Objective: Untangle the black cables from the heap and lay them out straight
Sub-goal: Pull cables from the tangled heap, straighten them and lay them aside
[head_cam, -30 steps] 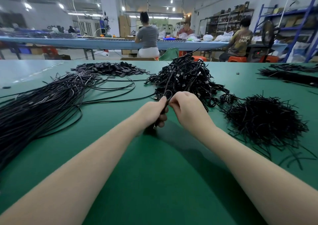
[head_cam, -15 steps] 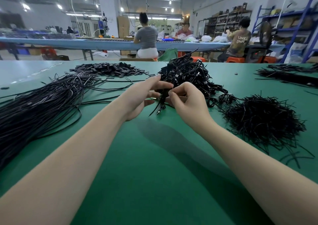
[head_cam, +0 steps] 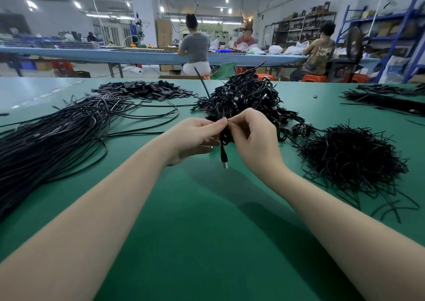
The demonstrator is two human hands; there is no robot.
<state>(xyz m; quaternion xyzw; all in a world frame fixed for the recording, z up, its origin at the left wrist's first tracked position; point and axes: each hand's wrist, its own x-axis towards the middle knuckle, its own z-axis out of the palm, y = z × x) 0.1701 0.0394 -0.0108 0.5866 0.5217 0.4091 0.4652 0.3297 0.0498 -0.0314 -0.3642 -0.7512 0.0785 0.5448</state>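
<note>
A tangled heap of coiled black cables (head_cam: 248, 98) sits on the green table (head_cam: 207, 231) just beyond my hands. My left hand (head_cam: 195, 137) and my right hand (head_cam: 253, 139) meet in front of it and pinch one bundled black cable (head_cam: 222, 137) between their fingertips. The cable's plug end (head_cam: 224, 160) hangs down between my hands, and one stiff end (head_cam: 203, 84) sticks up past the heap. To the left lies a long sheaf of straightened black cables (head_cam: 50, 135).
A pile of short black ties (head_cam: 349, 160) lies at the right. Flat black pieces (head_cam: 145, 90) are heaped at the back left, and more black strands (head_cam: 386, 98) lie at the far right. Three people sit at a blue bench (head_cam: 138, 57) behind.
My hands rose from the table toward the heap, then drew back a little with the bundled cable. Its plug end now hangs down, and one end has swung up.
</note>
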